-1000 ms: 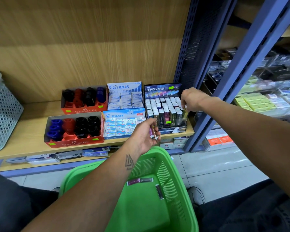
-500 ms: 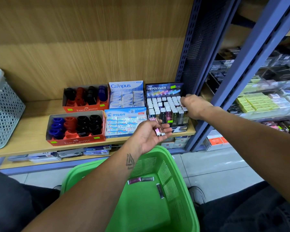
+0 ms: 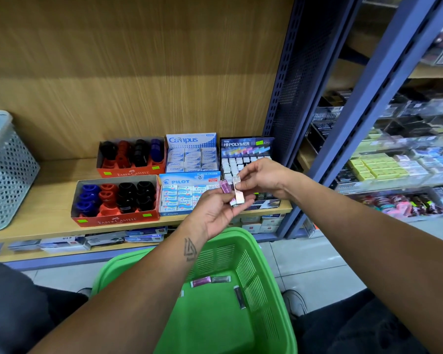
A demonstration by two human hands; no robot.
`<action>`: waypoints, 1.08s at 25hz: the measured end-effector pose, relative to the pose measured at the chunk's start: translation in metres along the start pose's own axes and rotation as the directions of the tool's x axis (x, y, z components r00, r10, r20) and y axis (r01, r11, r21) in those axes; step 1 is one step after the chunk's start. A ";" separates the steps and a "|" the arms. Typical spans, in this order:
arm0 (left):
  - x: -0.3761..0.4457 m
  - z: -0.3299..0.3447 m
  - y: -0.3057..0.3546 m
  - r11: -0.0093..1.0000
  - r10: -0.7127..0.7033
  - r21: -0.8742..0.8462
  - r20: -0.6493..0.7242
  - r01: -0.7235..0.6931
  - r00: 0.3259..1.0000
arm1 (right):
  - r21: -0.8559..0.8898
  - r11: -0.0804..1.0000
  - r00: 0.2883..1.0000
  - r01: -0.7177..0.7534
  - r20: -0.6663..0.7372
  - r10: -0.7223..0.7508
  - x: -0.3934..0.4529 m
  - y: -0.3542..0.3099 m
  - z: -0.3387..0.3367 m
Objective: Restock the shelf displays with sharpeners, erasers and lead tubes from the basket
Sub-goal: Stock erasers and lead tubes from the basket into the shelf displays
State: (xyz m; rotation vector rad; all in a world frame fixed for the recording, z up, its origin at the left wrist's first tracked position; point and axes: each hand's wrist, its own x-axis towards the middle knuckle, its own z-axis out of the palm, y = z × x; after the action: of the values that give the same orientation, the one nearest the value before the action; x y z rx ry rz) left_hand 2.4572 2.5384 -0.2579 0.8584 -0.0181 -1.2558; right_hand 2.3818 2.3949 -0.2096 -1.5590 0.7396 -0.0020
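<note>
My left hand [image 3: 216,213] is held palm up over the green basket [image 3: 271,310] and holds lead tubes, a purple one [image 3: 225,186] among them. My right hand [image 3: 262,178] pinches a pale lead tube [image 3: 238,191] that stands upright in the left hand. Behind the hands is the black HI-POLYMER lead tube display [image 3: 246,149], partly hidden. Three lead tubes [image 3: 210,281] lie on the basket floor. On the shelf stand two red sharpener boxes [image 3: 115,200], a Campus eraser box [image 3: 192,154] and a Pilot eraser box [image 3: 182,194].
A grey perforated basket [image 3: 5,172] stands at the shelf's left end. Blue metal uprights [image 3: 368,116] rise on the right, with more stocked shelves behind them. Boxed goods lie on the low shelf [image 3: 87,242] under the wooden one. My shoes show beside the green basket.
My right hand has come back from the lead tube display to my left hand and now pinches a tube there. My left hand has risen slightly with its tubes.
</note>
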 end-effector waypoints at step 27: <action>0.004 -0.025 0.007 0.982 0.080 0.184 -0.233 -0.037 0.969 | -0.962 0.264 0.934 0.072 -0.028 -0.356 0.051 0.005 -0.016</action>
State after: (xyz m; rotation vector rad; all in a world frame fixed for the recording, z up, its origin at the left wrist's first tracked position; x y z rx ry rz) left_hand 2.4761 2.5497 -0.2730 1.1529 0.0376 -1.0996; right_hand 2.4129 2.3583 -0.2335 -2.9196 0.7269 0.0621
